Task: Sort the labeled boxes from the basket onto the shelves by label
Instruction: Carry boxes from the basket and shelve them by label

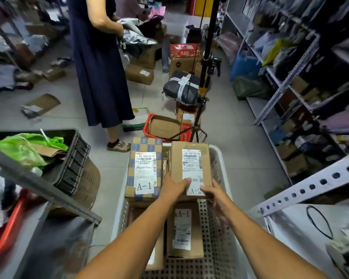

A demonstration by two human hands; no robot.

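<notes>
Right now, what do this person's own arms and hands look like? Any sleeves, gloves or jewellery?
Both forearms are bare as far up as the picture shows, with no sleeve in view. The left hand and the right hand wear no gloves, and no watch, bracelet or ring can be seen on them.

Dim even light; dark vignetted corners, fisheye bending, blurred edges.

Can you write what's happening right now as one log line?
hands: left and right grip A-2 box | place: over white basket | beside: A-1 box | shelving: pending
</notes>
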